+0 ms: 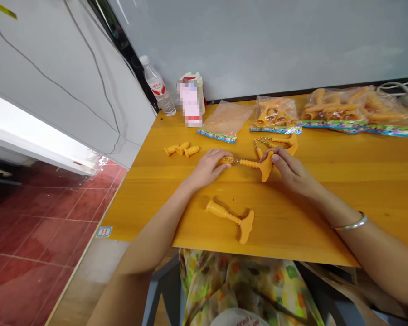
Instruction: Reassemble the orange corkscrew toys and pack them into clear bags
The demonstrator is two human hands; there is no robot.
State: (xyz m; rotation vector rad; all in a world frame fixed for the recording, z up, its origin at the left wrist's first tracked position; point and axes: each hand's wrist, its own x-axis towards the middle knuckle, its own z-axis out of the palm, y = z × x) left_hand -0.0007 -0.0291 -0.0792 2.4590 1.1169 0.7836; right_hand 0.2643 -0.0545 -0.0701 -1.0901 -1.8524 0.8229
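My right hand (287, 170) grips the T-shaped handle of an orange corkscrew (250, 163), its metal spiral pointing left. My left hand (211, 167) is closed round an orange plastic sleeve (227, 160), mostly covered by the fingers. The spiral's tip meets the sleeve; how far it reaches inside is hidden. Nearer the table's front lies another corkscrew (240, 221) with a sleeve (217, 208) over its spiral. Behind my right hand are more corkscrews (279, 141) with bare spirals. Several loose sleeves (182, 148) lie beyond my left hand.
Along the back stand a water bottle (158, 88), a blurred pink-and-white item (192, 102), a flat clear bag (226, 120) and bags of orange parts (275, 113) (343, 111). A numbered sticker (104, 232) marks the left corner of the wooden table (309, 226).
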